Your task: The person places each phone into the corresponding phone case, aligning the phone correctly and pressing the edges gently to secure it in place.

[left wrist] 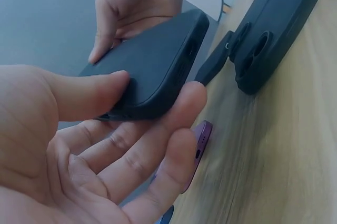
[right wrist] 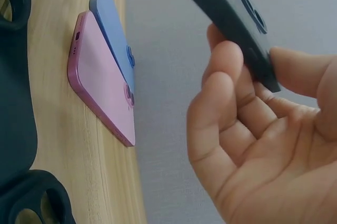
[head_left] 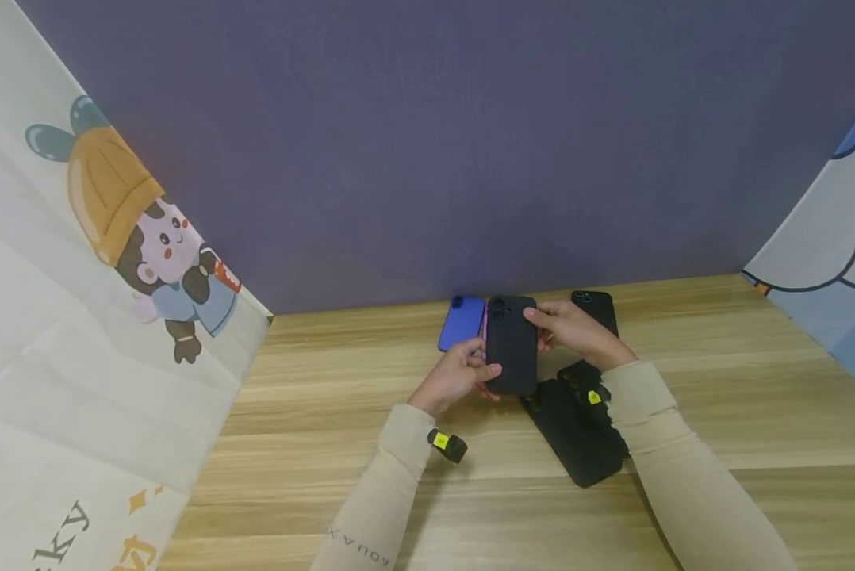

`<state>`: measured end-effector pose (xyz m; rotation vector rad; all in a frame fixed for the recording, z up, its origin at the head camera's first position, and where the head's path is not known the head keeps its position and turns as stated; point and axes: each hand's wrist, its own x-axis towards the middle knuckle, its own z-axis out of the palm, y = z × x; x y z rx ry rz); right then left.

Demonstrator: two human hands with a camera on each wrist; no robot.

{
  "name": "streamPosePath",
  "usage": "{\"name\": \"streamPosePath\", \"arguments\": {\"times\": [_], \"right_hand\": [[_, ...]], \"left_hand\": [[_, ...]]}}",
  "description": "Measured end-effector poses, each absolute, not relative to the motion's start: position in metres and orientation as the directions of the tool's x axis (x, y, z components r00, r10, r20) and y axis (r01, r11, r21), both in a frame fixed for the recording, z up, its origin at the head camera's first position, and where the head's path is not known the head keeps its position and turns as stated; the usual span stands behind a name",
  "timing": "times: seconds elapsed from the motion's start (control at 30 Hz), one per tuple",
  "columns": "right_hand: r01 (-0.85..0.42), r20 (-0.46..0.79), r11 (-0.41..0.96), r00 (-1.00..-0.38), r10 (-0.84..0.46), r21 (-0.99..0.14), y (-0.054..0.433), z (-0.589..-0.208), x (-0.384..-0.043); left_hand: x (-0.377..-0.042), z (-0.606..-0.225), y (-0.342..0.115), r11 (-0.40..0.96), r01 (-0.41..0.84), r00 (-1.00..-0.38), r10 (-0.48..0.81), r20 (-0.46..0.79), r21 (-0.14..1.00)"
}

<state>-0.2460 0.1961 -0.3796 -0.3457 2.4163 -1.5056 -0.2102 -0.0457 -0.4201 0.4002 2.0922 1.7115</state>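
Note:
Both hands hold up a black phone case, its back facing the head camera and its camera cutout at the top left. My left hand grips the lower left edge, thumb on the back and fingers beneath. The upper right edge is pinched by my right hand between thumb and fingers. Whether a phone sits inside the case I cannot tell. Behind it, partly hidden in the head view, a pink phone lies beside a blue phone on the table.
A black phone lies beyond the right hand. Black phone cases overlap near the right wrist, partly covered by the sleeve. The wooden table meets a dark panel at the back and printed cloth at the left.

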Motion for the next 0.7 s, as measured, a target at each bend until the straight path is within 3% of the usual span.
{"name": "streamPosePath", "arguments": {"times": [0.37, 0.7], "right_hand": [[-0.079, -0.092, 0.446, -0.932, -0.349, -0.891, 0.1894, -0.3803, -0.2442], [-0.104, -0.094, 0.464, -0.918, -0.385, -0.88, 0.1856, -0.3811, -0.2437]], "left_hand": [[-0.2108, -0.417, -0.0488, 0.255, -0.043, -0.908, 0.393, -0.144, 0.966], [-0.2127, -0.4132, -0.0488, 0.183, -0.069, -0.96, 0.254, -0.115, 0.981]]}}
